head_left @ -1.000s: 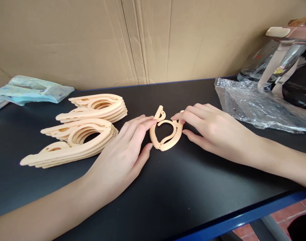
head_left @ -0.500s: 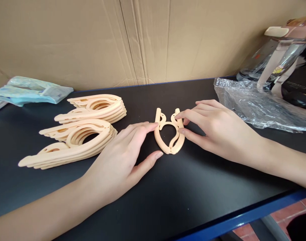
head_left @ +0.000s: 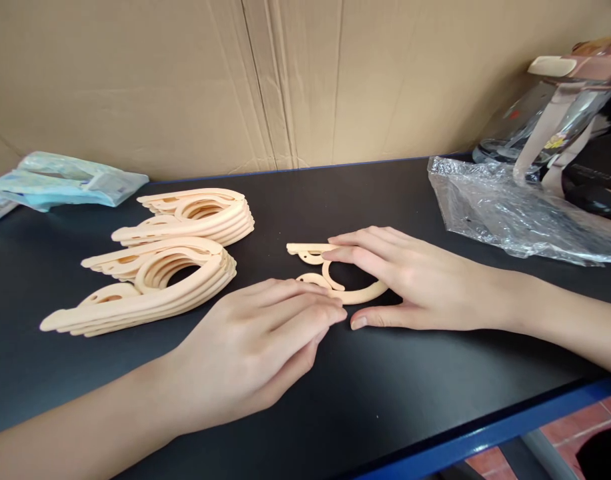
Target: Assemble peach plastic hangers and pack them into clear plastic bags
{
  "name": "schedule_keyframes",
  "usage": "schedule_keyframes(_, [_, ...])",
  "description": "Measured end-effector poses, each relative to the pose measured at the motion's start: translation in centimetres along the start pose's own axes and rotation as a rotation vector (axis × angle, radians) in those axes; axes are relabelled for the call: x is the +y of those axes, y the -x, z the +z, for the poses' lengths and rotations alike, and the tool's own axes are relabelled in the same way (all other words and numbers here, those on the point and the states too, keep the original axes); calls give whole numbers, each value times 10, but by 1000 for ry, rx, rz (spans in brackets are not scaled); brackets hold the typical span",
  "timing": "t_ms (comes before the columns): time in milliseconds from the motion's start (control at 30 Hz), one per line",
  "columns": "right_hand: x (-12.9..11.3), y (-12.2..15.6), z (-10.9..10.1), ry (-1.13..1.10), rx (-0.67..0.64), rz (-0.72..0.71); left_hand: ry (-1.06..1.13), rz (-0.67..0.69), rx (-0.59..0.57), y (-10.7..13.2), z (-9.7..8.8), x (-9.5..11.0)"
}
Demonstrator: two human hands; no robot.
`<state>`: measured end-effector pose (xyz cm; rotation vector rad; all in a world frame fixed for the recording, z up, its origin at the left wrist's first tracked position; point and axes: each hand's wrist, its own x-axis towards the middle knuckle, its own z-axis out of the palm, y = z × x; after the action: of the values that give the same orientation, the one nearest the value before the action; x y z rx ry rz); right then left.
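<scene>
A peach plastic folding hanger (head_left: 361, 295) lies folded and flat on the black table, its rounded end pointing right and its two arm tips pointing left. My right hand (head_left: 405, 280) spans that rounded end from the right, fingers over the far arm and thumb by the near edge. From the left, my left hand (head_left: 270, 333) has its fingers drawn together at the near arm, covering part of it; its thumb is mostly hidden. To the left lie two stacks of like folded hangers, a nearer stack (head_left: 205, 283) and a farther stack (head_left: 230, 223).
A crinkled clear plastic bag (head_left: 505, 213) lies at the right, by a transparent bottle (head_left: 515, 120) with a strap. A light-blue soft packet (head_left: 70, 183) sits at the far left. Cardboard (head_left: 185, 87) stands behind the table, whose front edge (head_left: 485, 430) is blue.
The hanger has turned about a quarter, from its rounded end facing me to facing right. My left hand has closed in on its near arm, and my right hand has moved round the rounded end.
</scene>
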<state>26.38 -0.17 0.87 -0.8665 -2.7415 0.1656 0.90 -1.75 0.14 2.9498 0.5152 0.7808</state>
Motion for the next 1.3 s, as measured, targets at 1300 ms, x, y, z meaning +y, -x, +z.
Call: schedule_keyframes(1300, [-23, 7, -21, 159, 412, 26, -333, -370, 148, 2, -43, -4])
